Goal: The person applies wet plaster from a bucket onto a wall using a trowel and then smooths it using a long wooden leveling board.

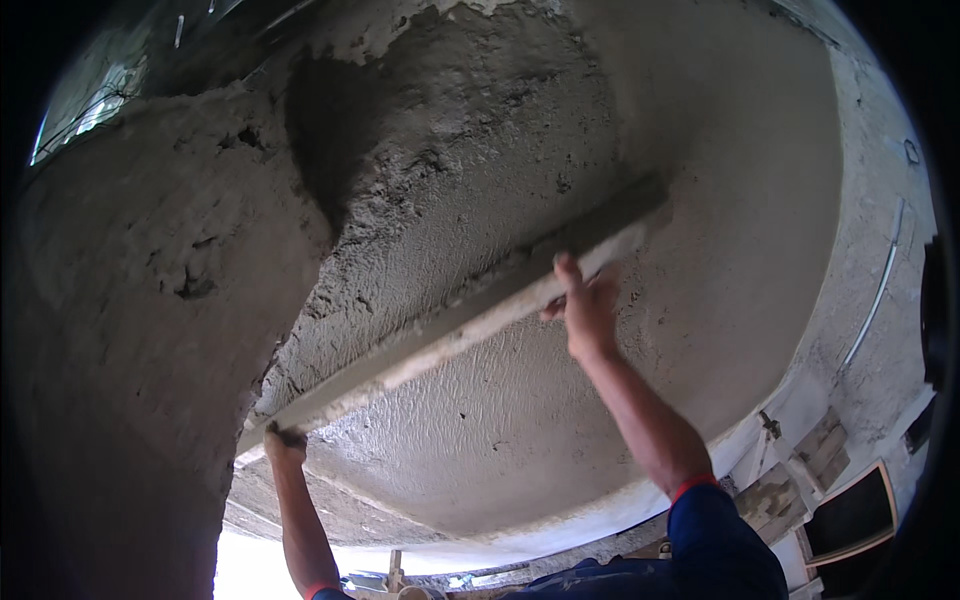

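A long plasterer's straightedge (455, 328) lies slantwise against wet grey plaster (480, 190), its left end lower in view than its right. My left hand (286, 443) is closed on it near the left end, next to the rough wall edge. My right hand (590, 308), slightly smeared by motion, grips the board right of its middle, with the thumb up along its edge. The plaster is rough and lumpy above the board, rippled and shiny below it, and smoother toward the right. The far right end of the straightedge is blurred.
A grey wall or pillar (130, 330) with gouges stands close on the left. A bare rough wall (875, 230) with a pale conduit (880, 280) runs along the right. Lower right are wooden supports (790, 460) and a framed dark opening (850, 515).
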`<state>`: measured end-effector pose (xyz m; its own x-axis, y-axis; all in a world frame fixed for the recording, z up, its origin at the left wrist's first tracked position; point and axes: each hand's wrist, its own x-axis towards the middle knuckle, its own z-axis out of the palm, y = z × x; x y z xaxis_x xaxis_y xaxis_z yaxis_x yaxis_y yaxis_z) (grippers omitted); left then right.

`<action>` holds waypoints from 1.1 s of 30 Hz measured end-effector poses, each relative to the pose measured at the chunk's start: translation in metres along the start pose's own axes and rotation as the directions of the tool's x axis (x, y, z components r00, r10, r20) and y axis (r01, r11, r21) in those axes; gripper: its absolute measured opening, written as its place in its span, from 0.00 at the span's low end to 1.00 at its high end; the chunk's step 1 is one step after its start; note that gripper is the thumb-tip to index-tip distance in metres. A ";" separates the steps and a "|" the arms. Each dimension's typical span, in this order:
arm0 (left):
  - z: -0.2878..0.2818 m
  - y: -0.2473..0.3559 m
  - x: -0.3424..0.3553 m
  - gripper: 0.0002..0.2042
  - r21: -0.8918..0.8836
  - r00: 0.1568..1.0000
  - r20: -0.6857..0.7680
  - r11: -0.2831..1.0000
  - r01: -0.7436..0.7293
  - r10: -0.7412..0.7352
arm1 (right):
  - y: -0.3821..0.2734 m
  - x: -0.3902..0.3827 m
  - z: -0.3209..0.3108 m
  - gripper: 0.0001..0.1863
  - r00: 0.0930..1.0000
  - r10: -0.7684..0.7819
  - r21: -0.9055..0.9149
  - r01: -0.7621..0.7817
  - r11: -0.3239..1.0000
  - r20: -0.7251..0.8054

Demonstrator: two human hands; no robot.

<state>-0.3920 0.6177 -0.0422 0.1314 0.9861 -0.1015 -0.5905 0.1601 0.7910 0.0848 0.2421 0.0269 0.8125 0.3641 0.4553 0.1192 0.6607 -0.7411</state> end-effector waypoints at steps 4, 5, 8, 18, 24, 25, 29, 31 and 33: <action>-0.034 0.011 0.021 0.16 0.091 0.998 0.001 0.994 -0.059 0.059 | 0.014 -0.005 0.010 0.26 0.993 -0.035 0.033 0.039 0.999 -0.115; -0.018 0.000 0.020 0.16 0.086 0.999 0.009 0.995 -0.048 0.047 | 0.004 0.009 0.007 0.27 0.996 -0.023 -0.006 0.023 1.000 -0.091; 0.067 -0.015 -0.033 0.16 -0.021 0.986 -0.139 0.995 -0.095 0.091 | -0.052 0.048 0.020 0.23 0.986 -0.078 -0.066 0.069 0.995 -0.148; 0.191 0.003 -0.112 0.16 -0.091 0.998 0.045 0.995 -0.043 0.047 | -0.194 0.163 0.013 0.13 0.987 -0.156 -0.052 0.154 0.987 -0.045; 0.160 -0.001 -0.097 0.17 -0.023 0.998 0.062 1.000 0.008 -0.006 | -0.154 0.132 0.016 0.14 0.987 -0.158 -0.119 0.159 0.980 0.015; 0.145 0.002 -0.087 0.17 -0.025 0.998 0.067 1.000 0.012 -0.010 | -0.141 0.124 0.020 0.14 0.995 -0.083 -0.121 0.077 0.990 -0.048; 0.078 0.004 -0.041 0.14 -0.017 0.992 -0.126 1.000 -0.005 0.003 | -0.080 0.052 0.030 0.24 0.998 0.002 -0.093 0.003 0.996 0.059; 0.043 0.009 -0.022 0.13 0.091 0.990 -0.139 0.996 -0.003 0.016 | -0.040 0.037 0.027 0.32 1.000 0.005 -0.043 -0.003 0.999 0.028; 0.014 0.019 0.004 0.13 0.167 0.985 -0.170 0.986 -0.013 0.041 | -0.043 0.031 0.038 0.27 0.991 -0.053 -0.072 0.044 0.996 -0.122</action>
<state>-0.3914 0.6236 -0.0191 -0.0308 0.9850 -0.1699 -0.4511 0.1380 0.8817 0.0837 0.2500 0.0914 0.8685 0.2460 0.4303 0.1960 0.6269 -0.7541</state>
